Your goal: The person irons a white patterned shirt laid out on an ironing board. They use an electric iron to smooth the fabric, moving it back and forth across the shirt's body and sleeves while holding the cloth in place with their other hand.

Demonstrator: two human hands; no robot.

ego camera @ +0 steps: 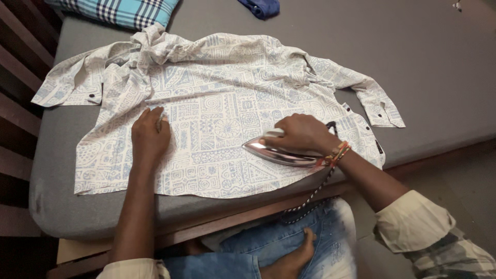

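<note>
A white shirt (217,98) with a pale blue pattern lies spread flat on a grey mattress (413,62). My left hand (150,135) presses flat on the shirt's left part, fingers together. My right hand (302,135) grips the handle of a shiny metal iron (279,154) that rests on the shirt's lower right part, its tip pointing left. The iron's braided cord (310,196) hangs off the mattress edge toward my lap.
A blue checked pillow (124,10) lies at the mattress's far left corner, a dark blue cloth (261,7) at the far edge. Dark wooden slats (15,103) stand to the left. My knees in jeans (289,248) are below the wooden bed frame (248,214).
</note>
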